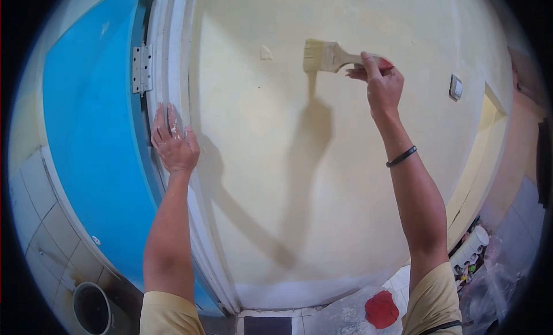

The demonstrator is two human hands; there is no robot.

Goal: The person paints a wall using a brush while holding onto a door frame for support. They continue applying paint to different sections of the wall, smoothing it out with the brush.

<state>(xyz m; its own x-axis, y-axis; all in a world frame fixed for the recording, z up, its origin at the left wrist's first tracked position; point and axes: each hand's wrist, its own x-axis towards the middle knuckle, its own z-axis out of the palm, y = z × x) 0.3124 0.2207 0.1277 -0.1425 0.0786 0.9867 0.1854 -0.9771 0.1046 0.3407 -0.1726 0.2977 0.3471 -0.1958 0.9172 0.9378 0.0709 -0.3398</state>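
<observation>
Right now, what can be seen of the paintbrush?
The paintbrush is wide and flat, with pale bristles coated in cream paint and a light, wood-like handle ending in a red tip. It lies roughly level, bristles pointing left and pressed against the cream wall. The right hand grips its handle; its shadow falls on the wall just below.

1. A bright blue door [92, 133] is standing open, lying left of the white door frame [173, 76].
2. A silver metal hinge [141, 69] is sitting on the door's edge, touching that frame.
3. A dark round bucket [91, 307] is resting on the tiled floor below the door.
4. A red lid [381, 309] is lying far right of the frame's foot.
5. A small grey wall switch [455, 87] is showing well right of the frame.
</observation>
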